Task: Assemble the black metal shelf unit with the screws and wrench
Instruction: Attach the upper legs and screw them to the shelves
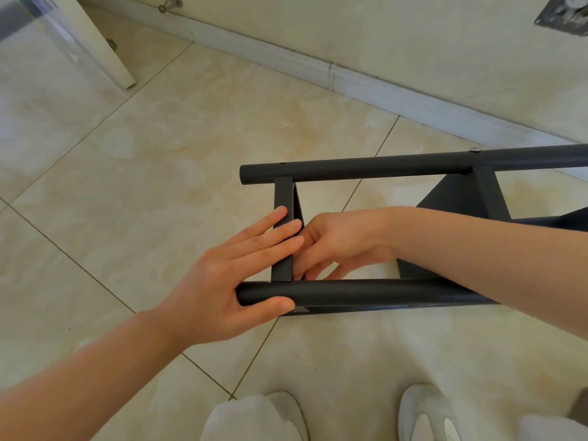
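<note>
The left grip (pixel 222 288), fingers straight and flat, presses on the end crossbar (pixel 283 192) of the shelf (pixel 458 195), its thumb lying along the near tube (pixel 366 292). The right grip (pixel 337 243) reaches in from the opposite side, just beside the left fingertips, with its fingers curled behind the same crossbar. Whether it pinches anything cannot be told. The black shelf lies on its side on the tile floor (pixel 159 154), under both grips. Beyond them runs the far tube (pixel 381 167), with a screw (pixel 474 150) off to the right.
</note>
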`<state>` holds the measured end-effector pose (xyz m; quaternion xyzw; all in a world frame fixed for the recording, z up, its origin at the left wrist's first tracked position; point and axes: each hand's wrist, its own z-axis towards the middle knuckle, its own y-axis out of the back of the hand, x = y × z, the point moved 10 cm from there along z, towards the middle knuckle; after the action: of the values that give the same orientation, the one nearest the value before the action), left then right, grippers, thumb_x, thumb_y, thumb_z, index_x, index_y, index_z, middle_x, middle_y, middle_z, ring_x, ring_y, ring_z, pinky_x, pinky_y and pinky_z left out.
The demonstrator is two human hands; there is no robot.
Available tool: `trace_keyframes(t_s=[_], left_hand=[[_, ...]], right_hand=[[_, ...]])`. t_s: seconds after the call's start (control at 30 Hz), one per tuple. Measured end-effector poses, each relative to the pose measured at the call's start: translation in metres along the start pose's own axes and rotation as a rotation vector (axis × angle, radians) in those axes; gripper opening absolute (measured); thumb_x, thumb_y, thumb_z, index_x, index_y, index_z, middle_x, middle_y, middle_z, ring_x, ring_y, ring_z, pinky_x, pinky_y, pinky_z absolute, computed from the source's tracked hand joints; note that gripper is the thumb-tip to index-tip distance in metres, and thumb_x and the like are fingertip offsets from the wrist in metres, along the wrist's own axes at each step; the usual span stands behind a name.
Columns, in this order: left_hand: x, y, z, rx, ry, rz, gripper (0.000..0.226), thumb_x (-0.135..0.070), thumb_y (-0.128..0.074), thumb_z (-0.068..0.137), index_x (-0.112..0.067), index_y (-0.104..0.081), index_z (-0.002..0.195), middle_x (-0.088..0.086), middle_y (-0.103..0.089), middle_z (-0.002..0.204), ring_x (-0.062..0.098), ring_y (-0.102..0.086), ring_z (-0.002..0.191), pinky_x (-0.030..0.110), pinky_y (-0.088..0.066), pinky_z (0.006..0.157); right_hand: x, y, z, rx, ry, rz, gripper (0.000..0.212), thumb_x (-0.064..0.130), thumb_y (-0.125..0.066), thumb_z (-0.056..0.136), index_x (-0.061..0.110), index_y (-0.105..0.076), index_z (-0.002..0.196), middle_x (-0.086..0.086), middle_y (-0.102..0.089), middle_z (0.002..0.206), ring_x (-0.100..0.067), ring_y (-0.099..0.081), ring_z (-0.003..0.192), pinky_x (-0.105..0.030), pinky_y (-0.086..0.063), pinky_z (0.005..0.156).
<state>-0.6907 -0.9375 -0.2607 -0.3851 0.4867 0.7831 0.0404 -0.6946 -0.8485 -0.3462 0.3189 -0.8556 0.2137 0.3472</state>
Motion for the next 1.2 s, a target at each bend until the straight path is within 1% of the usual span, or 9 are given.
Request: trace_keyframes(t_s=[0.17,0.3,0.53,0.6,0.7,0.77,0.87,1.0,1.2], left_hand=[[-0.001,0.0,0.0,-0.008,-0.005,-0.001,0.066,-0.037,-0.069,0.089,0.0,-0.05,0.141,0.01,-0.048,0.152,0.029,-0.031,0.15,0.042,-0.034,0.12],[-0.001,-0.001,0.001,-0.02,-0.007,-0.008,0.066,-0.041,-0.066,0.092,0.002,-0.05,0.139,0.013,-0.049,0.15,0.031,-0.032,0.15,0.043,-0.034,0.12],[-0.002,-0.003,0.003,-0.042,-0.009,-0.015,0.065,-0.044,-0.063,0.094,0.005,-0.05,0.136,0.016,-0.05,0.147,0.033,-0.033,0.149,0.043,-0.035,0.119],[-0.003,-0.003,0.004,-0.047,-0.011,-0.014,0.066,-0.045,-0.062,0.095,0.006,-0.05,0.136,0.016,-0.05,0.147,0.033,-0.034,0.149,0.043,-0.035,0.119],[-0.002,-0.003,0.005,-0.052,-0.008,-0.018,0.065,-0.045,-0.061,0.096,0.005,-0.051,0.136,0.016,-0.05,0.147,0.033,-0.034,0.148,0.043,-0.035,0.119],[-0.002,-0.003,0.004,-0.054,-0.009,-0.016,0.066,-0.045,-0.061,0.096,0.006,-0.051,0.135,0.016,-0.051,0.146,0.033,-0.034,0.148,0.042,-0.035,0.119],[-0.003,-0.003,0.002,-0.053,-0.007,-0.015,0.065,-0.045,-0.062,0.096,0.006,-0.05,0.135,0.016,-0.051,0.146,0.033,-0.035,0.148,0.042,-0.035,0.119],[-0.004,-0.002,0.002,-0.047,-0.008,-0.017,0.064,-0.044,-0.063,0.095,0.005,-0.051,0.135,0.016,-0.05,0.146,0.033,-0.034,0.148,0.042,-0.035,0.119],[-0.004,-0.002,0.002,-0.045,-0.004,-0.012,0.066,-0.045,-0.061,0.096,0.007,-0.051,0.135,0.017,-0.051,0.146,0.033,-0.035,0.148,0.042,-0.035,0.119]], right_hand=[[-0.007,-0.013,0.006,0.149,-0.087,0.08,0.02,0.019,-0.061,0.096,0.01,-0.07,0.112,-0.007,-0.067,0.101,-0.021,-0.061,0.1,-0.044,-0.05,0.1],[-0.012,-0.016,0.012,0.167,-0.138,0.061,0.04,0.022,-0.06,0.097,-0.002,-0.056,0.129,-0.012,-0.052,0.102,-0.025,-0.049,0.099,-0.043,-0.048,0.099],[-0.013,-0.016,0.012,0.257,-0.154,0.085,0.01,0.019,-0.06,0.096,0.011,-0.067,0.097,-0.002,-0.053,0.077,-0.026,-0.045,0.1,-0.047,-0.047,0.098],[-0.014,-0.015,0.012,0.267,-0.162,0.084,0.014,0.019,-0.061,0.095,0.014,-0.07,0.086,-0.002,-0.054,0.077,-0.026,-0.045,0.1,-0.047,-0.046,0.099],[-0.019,-0.015,0.014,0.259,-0.174,0.083,0.012,0.02,-0.062,0.095,0.01,-0.067,0.099,-0.006,-0.054,0.087,-0.026,-0.047,0.101,-0.049,-0.043,0.105],[-0.019,-0.016,0.016,0.254,-0.153,0.093,0.015,0.018,-0.06,0.096,0.01,-0.064,0.108,-0.003,-0.055,0.082,-0.026,-0.045,0.1,-0.048,-0.043,0.105],[-0.013,-0.017,0.014,0.267,-0.136,0.107,0.008,0.015,-0.061,0.095,0.012,-0.069,0.095,-0.002,-0.054,0.075,-0.026,-0.045,0.097,-0.051,-0.04,0.107],[-0.011,-0.017,0.01,0.296,-0.131,0.078,0.026,0.015,-0.062,0.094,0.02,-0.074,0.071,-0.001,-0.053,0.073,-0.025,-0.043,0.096,-0.048,-0.04,0.108],[-0.013,-0.017,0.017,0.222,-0.128,0.074,0.013,0.013,-0.063,0.094,0.014,-0.07,0.082,-0.003,-0.053,0.073,-0.026,-0.046,0.095,-0.051,-0.042,0.108]])
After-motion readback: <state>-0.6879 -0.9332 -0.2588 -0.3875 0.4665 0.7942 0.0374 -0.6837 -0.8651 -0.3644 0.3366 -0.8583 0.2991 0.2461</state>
